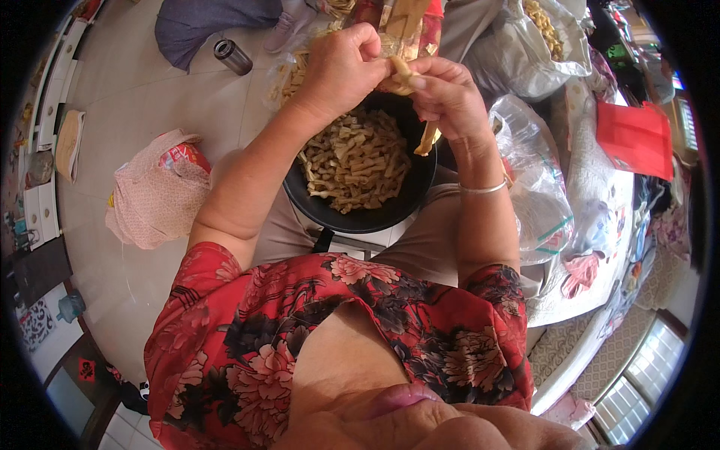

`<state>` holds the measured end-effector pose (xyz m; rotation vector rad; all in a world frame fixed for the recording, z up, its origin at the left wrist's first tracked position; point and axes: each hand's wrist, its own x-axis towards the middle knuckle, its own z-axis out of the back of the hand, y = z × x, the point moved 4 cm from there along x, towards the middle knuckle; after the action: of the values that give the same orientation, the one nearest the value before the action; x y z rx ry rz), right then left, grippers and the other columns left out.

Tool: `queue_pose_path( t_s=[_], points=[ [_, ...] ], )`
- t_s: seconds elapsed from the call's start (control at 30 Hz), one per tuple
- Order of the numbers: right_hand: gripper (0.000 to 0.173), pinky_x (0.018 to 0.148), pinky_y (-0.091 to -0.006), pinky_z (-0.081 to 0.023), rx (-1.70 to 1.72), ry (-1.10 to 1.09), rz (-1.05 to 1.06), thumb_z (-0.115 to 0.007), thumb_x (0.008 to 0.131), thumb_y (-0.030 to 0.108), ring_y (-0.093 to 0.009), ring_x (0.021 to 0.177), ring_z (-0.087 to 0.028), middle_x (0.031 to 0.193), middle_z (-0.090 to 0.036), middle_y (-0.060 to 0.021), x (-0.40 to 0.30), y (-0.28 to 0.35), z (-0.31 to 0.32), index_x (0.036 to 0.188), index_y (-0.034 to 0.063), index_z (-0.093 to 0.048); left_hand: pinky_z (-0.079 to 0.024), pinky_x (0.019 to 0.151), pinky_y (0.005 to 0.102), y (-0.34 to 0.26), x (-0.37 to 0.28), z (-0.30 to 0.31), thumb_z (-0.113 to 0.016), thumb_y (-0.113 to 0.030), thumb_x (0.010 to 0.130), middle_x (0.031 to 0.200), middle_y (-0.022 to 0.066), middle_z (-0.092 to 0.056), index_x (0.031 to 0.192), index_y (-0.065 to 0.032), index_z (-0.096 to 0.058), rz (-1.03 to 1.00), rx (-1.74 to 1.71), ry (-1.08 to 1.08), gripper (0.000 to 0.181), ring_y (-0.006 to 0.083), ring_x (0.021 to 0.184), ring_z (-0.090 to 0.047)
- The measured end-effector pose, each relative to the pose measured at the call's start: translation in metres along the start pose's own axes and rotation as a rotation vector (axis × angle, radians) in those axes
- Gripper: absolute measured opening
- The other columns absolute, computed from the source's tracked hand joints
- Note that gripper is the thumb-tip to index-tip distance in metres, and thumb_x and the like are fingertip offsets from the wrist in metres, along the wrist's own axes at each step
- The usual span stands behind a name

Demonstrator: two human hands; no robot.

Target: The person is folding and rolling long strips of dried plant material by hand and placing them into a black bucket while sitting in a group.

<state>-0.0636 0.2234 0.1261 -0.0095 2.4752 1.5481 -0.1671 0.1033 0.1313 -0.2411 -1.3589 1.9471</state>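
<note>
Above a black pan [360, 224], both of my hands pinch one soft, pale yellow strip [402, 76] of food, possibly tofu skin. It is looped or twisted between the fingertips. My left hand [346, 70] grips its near side with thumb and forefinger. On the other side, my right hand [450, 98] presses the loop under its thumb. A flat tan strip end [428, 139] hangs below the right hand; whether it belongs to the same strip is hidden. Many short, tan, folded pieces [360, 163] lie heaped in the pan, which sits between my knees.
Beyond my hands, more flat strips [295, 79] lie in clear plastic. A white sack [517, 56] at the upper right holds twisted yellow pieces [545, 28]. A clear plastic bag [534, 185] lies right of the pan. On the floor stand a flask [232, 56] and a pink cloth bundle [160, 194].
</note>
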Motion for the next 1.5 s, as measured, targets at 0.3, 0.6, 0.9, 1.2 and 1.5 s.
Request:
queue_pose_path(
  t_s=[0.3,0.6,0.9,1.2,1.5],
  points=[
    [0.010,0.041,-0.0193,-0.023,0.053,-0.084,0.060,-0.057,0.084,0.008,-0.003,0.045,-0.030,0.059,-0.043,0.0051,0.006,-0.011,-0.003,0.093,0.0032,-0.061,-0.040,0.050,0.0303,-0.016,0.000,0.001,-0.068,-0.019,0.076,0.054,0.0094,-0.051,0.068,0.0004,-0.055,-0.385,0.106,0.123,0.025,0.0134,0.049,-0.049],
    [0.017,0.041,-0.0178,-0.023,-0.175,-0.039,0.154,-0.059,0.082,0.013,-0.002,0.047,-0.034,0.067,-0.054,0.0027,0.000,0.008,-0.003,0.095,0.0013,-0.058,-0.030,0.035,0.0207,0.000,0.000,-0.004,-0.054,-0.024,0.086,0.048,-0.0018,-0.041,0.055,-0.0069,-0.047,0.239,-0.707,0.607,0.037,0.0054,0.037,-0.036],
    [0.010,0.043,-0.0180,-0.031,-0.430,-0.188,0.238,-0.062,0.082,0.008,-0.002,0.049,-0.041,0.061,-0.054,0.0034,-0.014,0.018,0.021,0.082,-0.0011,-0.065,-0.031,0.042,0.0186,0.001,0.001,0.017,-0.053,-0.028,0.088,0.054,-0.0016,-0.042,0.066,-0.0048,-0.050,0.106,-0.410,0.632,0.033,0.0052,0.045,-0.039],
    [0.012,0.055,-0.0222,-0.044,-0.763,-0.163,0.287,-0.064,0.080,0.009,-0.006,0.059,-0.052,0.064,-0.060,-0.0006,0.002,-0.005,0.011,0.080,-0.0030,-0.066,-0.043,0.060,0.0309,-0.005,-0.004,-0.008,-0.050,-0.025,0.088,0.069,0.0064,-0.055,0.089,-0.0016,-0.053,-0.197,0.174,0.584,0.023,0.0168,0.064,-0.055],
    [0.018,0.051,-0.0275,-0.042,-0.906,-0.425,0.210,-0.065,0.077,0.014,-0.009,0.054,-0.051,0.055,-0.055,-0.0031,0.015,0.006,0.039,0.078,-0.0037,-0.065,-0.041,0.052,0.0358,0.028,0.016,-0.013,-0.050,-0.027,0.088,0.058,0.0103,-0.049,0.085,-0.0029,-0.053,-0.205,0.295,0.501,0.024,0.0239,0.055,-0.054]
  ],
)
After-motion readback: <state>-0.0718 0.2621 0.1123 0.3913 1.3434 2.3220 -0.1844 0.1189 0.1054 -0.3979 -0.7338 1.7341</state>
